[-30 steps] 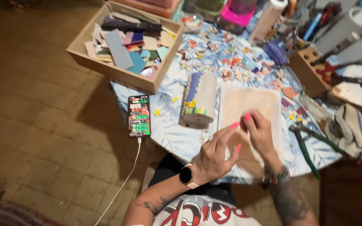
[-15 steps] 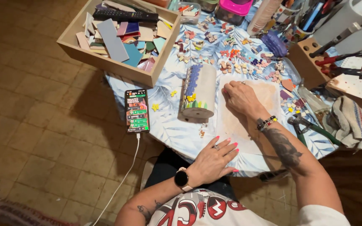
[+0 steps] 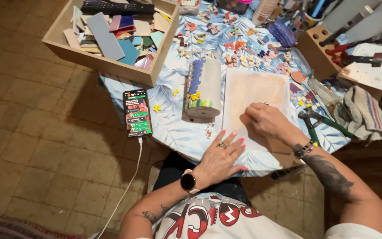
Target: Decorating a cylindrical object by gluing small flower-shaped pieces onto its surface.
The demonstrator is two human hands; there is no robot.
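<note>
Right hand: right hand [image 3: 268,121] sits right of centre in the frame, knuckles up, fingers curled down onto the pale board [image 3: 255,95]; whether they pinch a small piece I cannot tell, as the fingertips are hidden under the hand.
Left hand: left hand [image 3: 224,152] lies flat just below centre, fingers spread and released, palm pressing the board's lower left edge where it meets the leaf-print tablecloth [image 3: 173,128].
Board: a pale, tan-smudged rectangle, its long axis running from the upper part of the frame down toward the person; it lies under both hands, with most of its bare face above and left of the right fingers.
Nearer hand: the right hand is on the board's middle, the left only on its near edge.
Cylinder: a cylinder with mosaic pieces [image 3: 202,88] lies on its side just left of the board, long axis parallel to it, apart from both hands.
Loose tiles: small coloured tile bits [image 3: 244,55] are scattered above the board, well apart from the fingers.
Around: a wooden tray of larger tiles [image 3: 111,35] at upper left, a phone [image 3: 137,113] on a cable at centre left, green-handled nippers [image 3: 321,124] and a striped cloth [image 3: 363,113] at right.
</note>
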